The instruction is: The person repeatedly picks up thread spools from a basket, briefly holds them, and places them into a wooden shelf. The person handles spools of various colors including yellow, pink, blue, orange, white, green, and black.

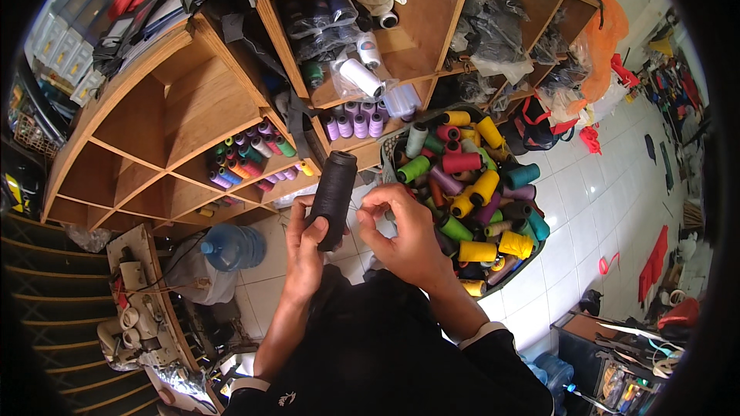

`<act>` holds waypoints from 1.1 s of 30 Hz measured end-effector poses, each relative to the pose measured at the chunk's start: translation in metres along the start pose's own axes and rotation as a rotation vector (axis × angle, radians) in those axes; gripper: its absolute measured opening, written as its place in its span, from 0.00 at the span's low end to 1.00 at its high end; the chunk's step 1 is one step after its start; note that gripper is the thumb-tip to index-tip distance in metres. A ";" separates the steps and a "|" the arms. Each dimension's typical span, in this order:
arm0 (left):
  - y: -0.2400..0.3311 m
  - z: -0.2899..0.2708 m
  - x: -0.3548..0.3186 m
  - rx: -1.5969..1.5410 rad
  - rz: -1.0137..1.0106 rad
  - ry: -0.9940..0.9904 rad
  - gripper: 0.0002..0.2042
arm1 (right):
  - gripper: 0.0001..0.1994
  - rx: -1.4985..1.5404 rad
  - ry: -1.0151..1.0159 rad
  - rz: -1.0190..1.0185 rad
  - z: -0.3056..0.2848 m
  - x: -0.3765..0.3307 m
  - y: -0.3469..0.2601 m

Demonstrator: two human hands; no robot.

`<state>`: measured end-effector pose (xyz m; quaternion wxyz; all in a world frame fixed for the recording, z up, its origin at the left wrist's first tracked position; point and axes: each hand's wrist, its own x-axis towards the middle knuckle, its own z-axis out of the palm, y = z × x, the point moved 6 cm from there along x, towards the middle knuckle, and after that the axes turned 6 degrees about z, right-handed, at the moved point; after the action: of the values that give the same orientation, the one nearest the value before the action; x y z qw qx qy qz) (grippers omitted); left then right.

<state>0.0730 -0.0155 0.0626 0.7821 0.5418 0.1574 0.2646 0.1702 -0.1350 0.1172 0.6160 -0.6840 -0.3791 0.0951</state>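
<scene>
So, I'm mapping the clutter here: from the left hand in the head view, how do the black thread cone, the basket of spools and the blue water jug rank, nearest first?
1. Black thread cone: held in the left hand.
2. Blue water jug: on the floor to its left.
3. Basket of spools: to the right, beyond the right hand.

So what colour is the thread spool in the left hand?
Black; the spool in the left hand shows best in the head view.
</scene>
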 end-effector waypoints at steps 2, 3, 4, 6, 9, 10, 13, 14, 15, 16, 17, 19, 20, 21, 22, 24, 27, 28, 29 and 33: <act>0.002 -0.001 0.000 0.066 0.034 0.022 0.20 | 0.09 -0.024 -0.004 -0.003 -0.001 0.001 0.000; 0.004 -0.002 0.000 0.098 0.051 0.033 0.20 | 0.10 -0.037 -0.006 -0.003 -0.002 0.001 0.000; 0.003 -0.002 0.001 0.081 0.037 0.037 0.21 | 0.10 -0.034 -0.011 -0.010 -0.003 0.001 0.000; 0.002 -0.004 0.003 0.049 0.011 0.043 0.22 | 0.10 -0.027 -0.019 -0.025 -0.005 0.003 0.001; 0.000 -0.003 0.005 -0.246 -0.104 -0.011 0.26 | 0.10 -0.034 -0.029 -0.021 -0.005 0.004 0.008; 0.000 -0.004 0.006 -0.245 -0.121 -0.041 0.30 | 0.10 -0.010 -0.016 -0.013 -0.005 0.005 0.009; 0.002 -0.004 0.006 -0.298 -0.149 -0.048 0.31 | 0.11 0.054 0.026 -0.013 -0.003 0.007 0.005; 0.003 -0.004 0.006 -0.273 -0.143 -0.022 0.30 | 0.11 0.067 0.044 -0.029 -0.001 0.008 -0.003; 0.004 -0.004 0.005 -0.250 -0.140 0.003 0.30 | 0.12 0.077 0.062 -0.044 0.001 0.010 -0.009; 0.004 -0.003 0.005 -0.226 -0.136 0.027 0.30 | 0.12 0.083 0.080 -0.052 0.004 0.009 -0.011; 0.005 -0.003 0.005 -0.194 -0.097 0.046 0.29 | 0.12 0.088 0.098 -0.059 0.007 0.008 -0.013; 0.008 -0.002 0.005 -0.127 -0.011 0.081 0.28 | 0.10 0.095 0.132 -0.072 0.010 0.004 -0.014; 0.010 -0.003 0.004 -0.129 -0.021 0.033 0.27 | 0.09 0.095 0.146 -0.074 0.012 0.003 -0.010; 0.010 -0.004 0.003 -0.112 -0.010 0.028 0.27 | 0.08 0.094 0.159 -0.077 0.014 0.002 -0.007; 0.009 -0.006 0.002 -0.095 0.001 0.023 0.26 | 0.07 0.099 0.153 -0.053 0.015 0.002 -0.004; 0.008 -0.011 0.003 -0.022 0.034 0.047 0.27 | 0.05 0.108 0.139 -0.004 0.013 0.002 0.000; 0.009 -0.017 0.004 0.110 0.082 0.109 0.29 | 0.05 0.109 0.062 0.052 0.014 0.002 0.001; 0.011 -0.015 0.004 0.130 0.088 0.114 0.29 | 0.05 0.147 0.057 0.056 0.015 0.002 0.003; 0.012 -0.014 0.003 0.149 0.093 0.118 0.29 | 0.05 0.185 0.054 0.060 0.018 0.001 0.008; 0.014 -0.015 0.001 0.241 0.179 0.113 0.23 | 0.06 0.266 -0.029 0.140 0.021 -0.003 0.011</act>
<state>0.0620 0.0002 0.0702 0.6746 0.6279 0.1828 0.3424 0.1597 -0.1202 0.1010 0.6873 -0.6198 -0.3235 0.1971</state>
